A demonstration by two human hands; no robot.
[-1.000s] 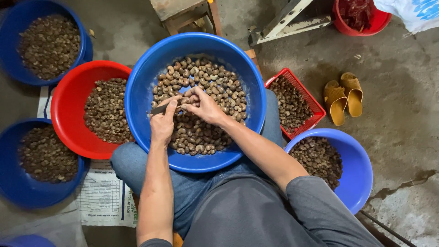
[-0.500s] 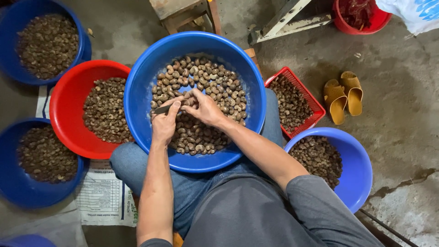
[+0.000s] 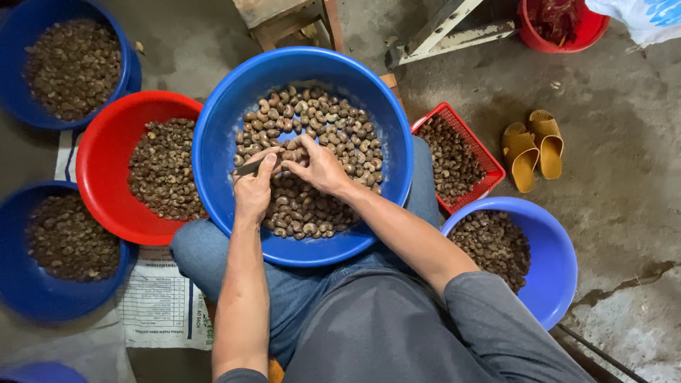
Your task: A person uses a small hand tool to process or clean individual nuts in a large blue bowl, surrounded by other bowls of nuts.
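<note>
At frame centre, the left hand (image 3: 253, 190) is gripping a slim metal blade (image 3: 250, 167); the right hand (image 3: 319, 164) is pinching a rough brown nut (image 3: 290, 154) over the round blue plastic basin (image 3: 220, 135).

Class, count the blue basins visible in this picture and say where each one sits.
4, perhaps 5: lap basin, top-left basin, lower-left basin, lower-right basin. A blue rim at the bottom-left edge may be a fifth.

- Nut between the left hand (image 3: 253, 190) and right hand (image 3: 320, 167): covered by fingers.
- Small blade (image 3: 249, 168): mostly hidden in the left hand.
- Red bucket (image 3: 560, 28), 1 o'clock: cut off by the top edge.
</note>
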